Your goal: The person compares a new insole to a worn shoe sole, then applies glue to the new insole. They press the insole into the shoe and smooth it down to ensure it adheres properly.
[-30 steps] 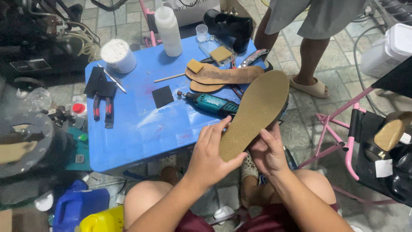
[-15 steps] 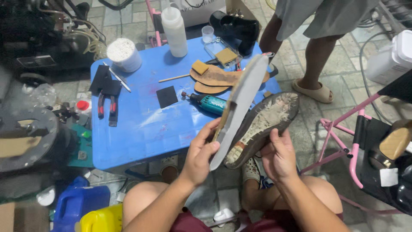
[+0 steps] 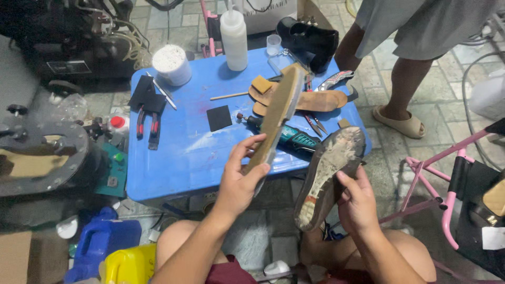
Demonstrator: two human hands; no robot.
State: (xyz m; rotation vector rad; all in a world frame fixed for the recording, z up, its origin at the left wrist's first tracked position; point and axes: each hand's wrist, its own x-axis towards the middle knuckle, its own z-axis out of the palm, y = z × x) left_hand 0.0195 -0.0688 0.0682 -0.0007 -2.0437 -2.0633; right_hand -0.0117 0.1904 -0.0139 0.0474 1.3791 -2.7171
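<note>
Tiled floor fills the background, and in the middle of the frame stands one blue table that carries one white squeeze bottle, one white tub, one black shoe, two tan cut soles and one green rotary tool. At lower right, the right hand holds one worn shoe sole from the side, fingers curled around its edge and thumb lying on the dirty face. Just left of it, the left hand pinches one tan insole at its lower end, thumb on top and fingers closed behind, so that it stands edge-on above the table.
</note>
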